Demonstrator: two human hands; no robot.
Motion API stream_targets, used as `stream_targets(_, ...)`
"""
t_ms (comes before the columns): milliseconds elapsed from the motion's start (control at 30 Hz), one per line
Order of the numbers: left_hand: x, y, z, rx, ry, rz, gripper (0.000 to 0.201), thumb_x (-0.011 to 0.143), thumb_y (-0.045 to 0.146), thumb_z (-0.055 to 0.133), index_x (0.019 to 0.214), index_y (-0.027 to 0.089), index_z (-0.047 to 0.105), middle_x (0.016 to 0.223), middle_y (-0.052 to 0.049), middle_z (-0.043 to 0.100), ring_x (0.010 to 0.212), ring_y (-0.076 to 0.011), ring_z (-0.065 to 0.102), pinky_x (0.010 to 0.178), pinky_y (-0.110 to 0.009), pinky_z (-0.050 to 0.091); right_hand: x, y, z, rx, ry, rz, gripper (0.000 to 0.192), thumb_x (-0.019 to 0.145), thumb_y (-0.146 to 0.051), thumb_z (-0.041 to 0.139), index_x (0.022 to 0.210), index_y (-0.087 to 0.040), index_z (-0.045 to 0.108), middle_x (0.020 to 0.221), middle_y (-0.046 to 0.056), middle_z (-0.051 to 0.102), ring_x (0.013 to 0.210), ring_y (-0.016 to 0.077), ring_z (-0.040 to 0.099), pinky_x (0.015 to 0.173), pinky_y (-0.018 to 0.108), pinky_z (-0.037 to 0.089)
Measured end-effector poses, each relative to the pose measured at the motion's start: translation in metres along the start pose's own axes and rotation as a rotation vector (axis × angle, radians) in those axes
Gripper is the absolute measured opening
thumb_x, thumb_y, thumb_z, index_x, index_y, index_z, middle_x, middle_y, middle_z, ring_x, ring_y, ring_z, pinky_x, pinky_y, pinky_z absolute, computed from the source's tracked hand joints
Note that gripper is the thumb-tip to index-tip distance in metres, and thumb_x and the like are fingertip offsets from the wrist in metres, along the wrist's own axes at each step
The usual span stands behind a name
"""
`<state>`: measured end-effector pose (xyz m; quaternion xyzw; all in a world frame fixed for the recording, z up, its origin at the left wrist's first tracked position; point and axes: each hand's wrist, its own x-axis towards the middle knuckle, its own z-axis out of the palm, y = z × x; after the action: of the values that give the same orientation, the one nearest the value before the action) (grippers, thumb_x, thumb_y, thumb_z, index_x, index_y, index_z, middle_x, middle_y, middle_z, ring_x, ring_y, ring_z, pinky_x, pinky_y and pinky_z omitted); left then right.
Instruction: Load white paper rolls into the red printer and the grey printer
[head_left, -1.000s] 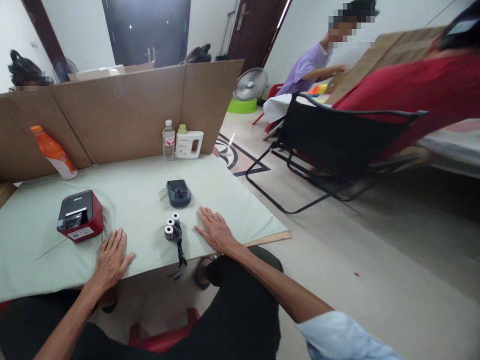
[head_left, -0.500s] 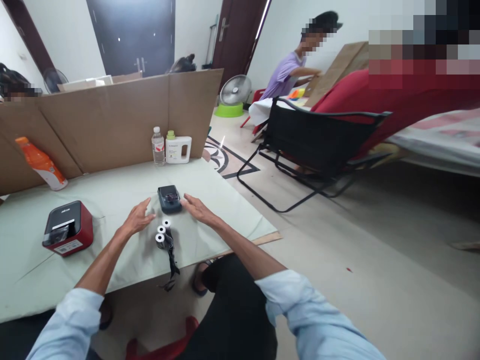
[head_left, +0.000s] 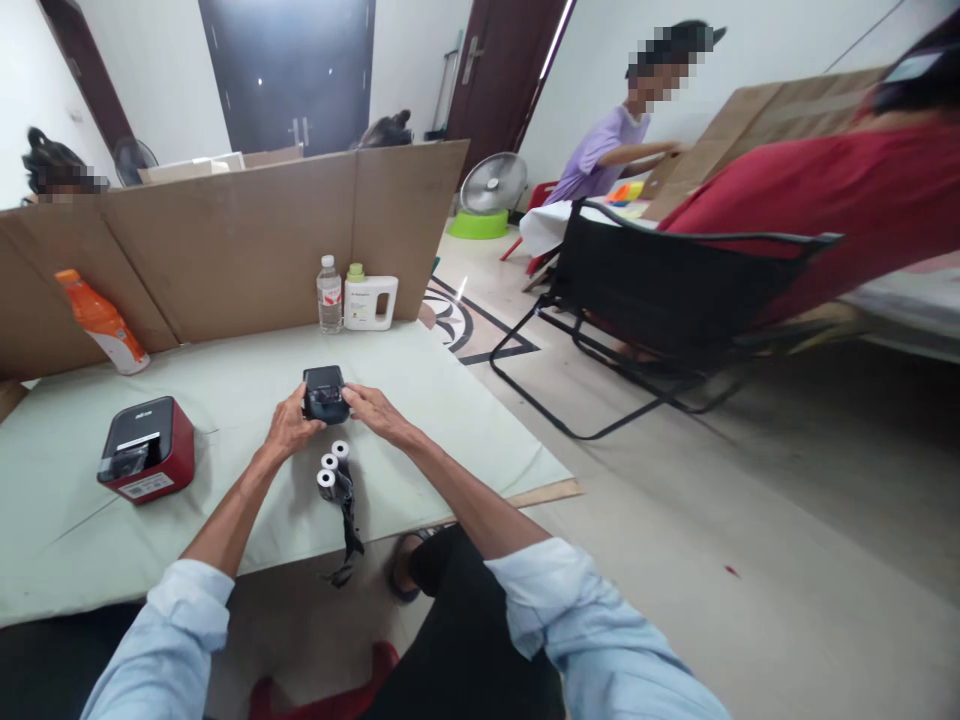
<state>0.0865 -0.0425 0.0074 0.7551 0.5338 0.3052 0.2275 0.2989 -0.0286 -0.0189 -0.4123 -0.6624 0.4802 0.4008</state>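
A small dark portable printer [head_left: 325, 392] is held from both sides over the table. My left hand [head_left: 291, 425] is closed on its left side, the thumb along the near edge. On the opposite side, the fingers of my right hand [head_left: 373, 408] press against its right edge. Whether the printer still touches the tabletop, I cannot tell. Just nearer to me stand three small white paper rolls [head_left: 328, 478] in a slanting row, with a black crumpled strip [head_left: 349, 530] trailing from them over the table's front edge.
A red and black printer [head_left: 146, 450] sits at the left on the pale-covered table [head_left: 247, 375]. An orange bottle [head_left: 105, 325], a clear water bottle [head_left: 329, 297] and a white jug [head_left: 370, 302] stand by the cardboard screen [head_left: 255, 230]. People sit beyond; a black folding chair [head_left: 675, 290] is at right.
My hands have come together from either side and taken hold of the small printer. It now sits slightly further left in view. The paper rolls stay in place on the table.
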Motion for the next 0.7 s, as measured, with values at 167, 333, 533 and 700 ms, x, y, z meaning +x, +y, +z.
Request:
stream_targets(167,-0.043,-0.022,-0.036,0.055,0.083,-0.062,0.066,0.068,0.024,0.075,0.133,0.020,0.059,0.095,-0.001,0.071,0.073,-0.0173,0.062,0.070,-0.028,0.052,0.017,-0.011,0.030,0.048,-0.173,-0.017,0.055,0.097,-0.065,0.054,0.118,-0.017,0.071,0.118,0.011,0.073,0.103,0.0257,0.070,0.087,0.038,0.059)
stream_targets(333,-0.077,-0.043,-0.043,0.039,0.104,-0.125,0.067,0.069,0.028,0.077,0.132,0.018,0.059,0.092,-0.001,0.072,0.074,-0.0193,0.064,0.069,-0.029,0.053,0.024,-0.003,0.051,0.125,-0.285,0.060,0.059,0.094,-0.064,0.063,0.129,-0.018,0.071,0.121,0.012,0.075,0.102,0.0265,0.074,0.090,0.041,0.061)
stream_targets(533,-0.089,-0.047,-0.044,0.012,0.117,-0.127,0.074,0.073,0.032,0.078,0.142,0.018,0.055,0.116,-0.008,0.074,0.085,-0.0228,0.070,0.078,-0.034,0.059,0.022,0.010,0.050,0.189,-0.302,0.094,0.064,0.092,-0.065,0.066,0.132,-0.015,0.070,0.125,0.016,0.075,0.101,0.0266,0.076,0.096,0.044,0.060)
stream_targets(700,-0.087,-0.058,-0.056,-0.011,0.092,-0.163,0.087,0.073,0.042,0.082,0.149,0.014,0.051,0.126,-0.015,0.071,0.091,-0.0253,0.072,0.080,-0.039,0.062,0.021,0.018,0.048,0.203,-0.289,0.076,0.059,0.090,-0.066,0.068,0.120,-0.015,0.076,0.127,0.015,0.075,0.105,0.0276,0.075,0.097,0.045,0.060)
